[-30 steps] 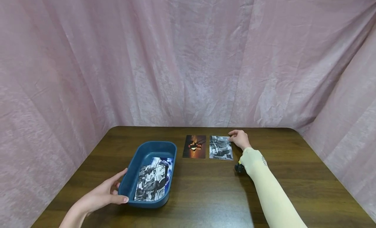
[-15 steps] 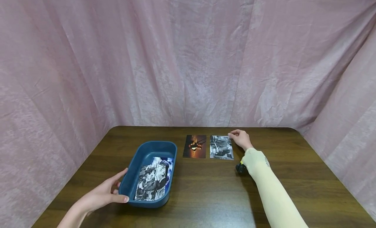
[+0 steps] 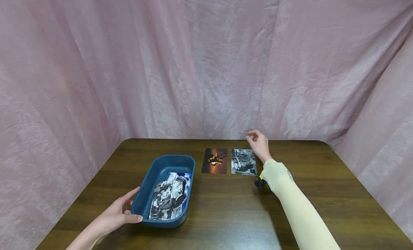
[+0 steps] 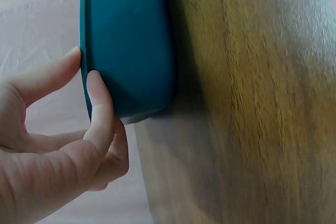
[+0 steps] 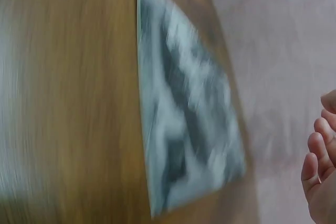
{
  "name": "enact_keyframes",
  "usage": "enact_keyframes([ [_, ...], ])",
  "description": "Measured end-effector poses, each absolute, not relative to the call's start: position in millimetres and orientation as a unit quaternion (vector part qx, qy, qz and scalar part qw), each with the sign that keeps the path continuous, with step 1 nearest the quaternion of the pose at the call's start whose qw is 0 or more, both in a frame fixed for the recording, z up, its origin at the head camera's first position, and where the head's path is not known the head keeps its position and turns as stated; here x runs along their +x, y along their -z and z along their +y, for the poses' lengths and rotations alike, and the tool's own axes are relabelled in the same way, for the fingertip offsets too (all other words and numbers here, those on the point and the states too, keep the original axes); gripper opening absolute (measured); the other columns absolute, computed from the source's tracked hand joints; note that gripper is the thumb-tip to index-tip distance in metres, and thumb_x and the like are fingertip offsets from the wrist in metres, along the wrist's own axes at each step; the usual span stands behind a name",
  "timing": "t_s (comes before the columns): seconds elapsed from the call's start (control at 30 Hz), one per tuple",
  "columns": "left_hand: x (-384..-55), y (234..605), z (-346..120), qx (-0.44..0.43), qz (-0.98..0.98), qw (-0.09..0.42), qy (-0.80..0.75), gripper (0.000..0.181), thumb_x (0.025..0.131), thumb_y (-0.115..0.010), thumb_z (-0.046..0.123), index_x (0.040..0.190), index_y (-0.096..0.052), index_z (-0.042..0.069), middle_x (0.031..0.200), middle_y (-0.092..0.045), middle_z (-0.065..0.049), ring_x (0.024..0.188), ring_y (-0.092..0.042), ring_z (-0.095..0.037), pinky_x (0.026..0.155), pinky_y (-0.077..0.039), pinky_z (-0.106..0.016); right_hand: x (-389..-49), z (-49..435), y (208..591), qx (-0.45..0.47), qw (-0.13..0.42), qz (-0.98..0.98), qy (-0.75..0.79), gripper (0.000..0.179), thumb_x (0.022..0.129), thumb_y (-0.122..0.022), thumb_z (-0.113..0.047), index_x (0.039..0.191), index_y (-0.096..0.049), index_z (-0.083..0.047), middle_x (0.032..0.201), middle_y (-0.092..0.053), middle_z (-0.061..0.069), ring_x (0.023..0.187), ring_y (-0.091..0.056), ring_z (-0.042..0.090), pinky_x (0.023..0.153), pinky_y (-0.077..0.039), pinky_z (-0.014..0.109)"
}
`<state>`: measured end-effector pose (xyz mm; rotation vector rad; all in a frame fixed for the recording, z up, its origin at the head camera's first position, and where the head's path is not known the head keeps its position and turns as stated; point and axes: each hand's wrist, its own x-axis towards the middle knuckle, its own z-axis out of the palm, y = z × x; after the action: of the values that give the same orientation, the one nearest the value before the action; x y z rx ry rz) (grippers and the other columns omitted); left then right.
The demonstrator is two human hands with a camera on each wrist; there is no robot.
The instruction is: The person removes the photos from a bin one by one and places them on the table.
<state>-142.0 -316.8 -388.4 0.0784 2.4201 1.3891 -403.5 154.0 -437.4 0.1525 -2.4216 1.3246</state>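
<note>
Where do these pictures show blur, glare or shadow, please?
Head view: glare low on the table, shadow beside the sleeve; right wrist view: the grey photo is smeared by blur; left wrist view: dark shadow beside the blue tub.

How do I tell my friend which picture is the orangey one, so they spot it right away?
Start at the brown wooden table and look toward its far edge, to the right of the blue tub. Two pictures lie side by side there; the orangey picture is nearer the tub. It is dark orange-brown, while the gray picture beside it looks black and white.
</note>
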Motion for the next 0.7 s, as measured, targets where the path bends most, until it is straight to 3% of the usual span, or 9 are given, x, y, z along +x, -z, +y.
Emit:
enact_keyframes([
  [0.33, -137, 385, -313, -0.027, 0.872, 0.157, -0.464, 0.096, 0.085, -0.072, 0.007, 0.158, -0.011, 0.003, 0.120, -0.030, -0.021, 0.064, -0.033, -0.012, 0.062, -0.035, -0.026, -389, 53, 393, 0.145, 0.152, -0.803, -0.557, 0.023, 0.097, -0.063, -0.017, 0.118, -0.066, -0.010, 0.103, -0.067, 0.012, 0.092, -0.062, 0.024, 0.082, -0.048, 0.031],
  [0.7, -141, 383, -313, -0.038, 0.882, 0.159, -0.441, 0.100, 0.083, -0.075, 0.013, 0.159, -0.011, 0.009, 0.132, -0.027, -0.025, 0.080, -0.040, -0.019, 0.074, -0.038, -0.032, -365, -81, 371, 0.179, 0.167, -0.747, -0.618, 0.019, 0.094, -0.066, -0.016, 0.110, -0.071, -0.009, 0.096, -0.071, 0.011, 0.084, -0.063, 0.017, 0.075, -0.048, 0.021],
])
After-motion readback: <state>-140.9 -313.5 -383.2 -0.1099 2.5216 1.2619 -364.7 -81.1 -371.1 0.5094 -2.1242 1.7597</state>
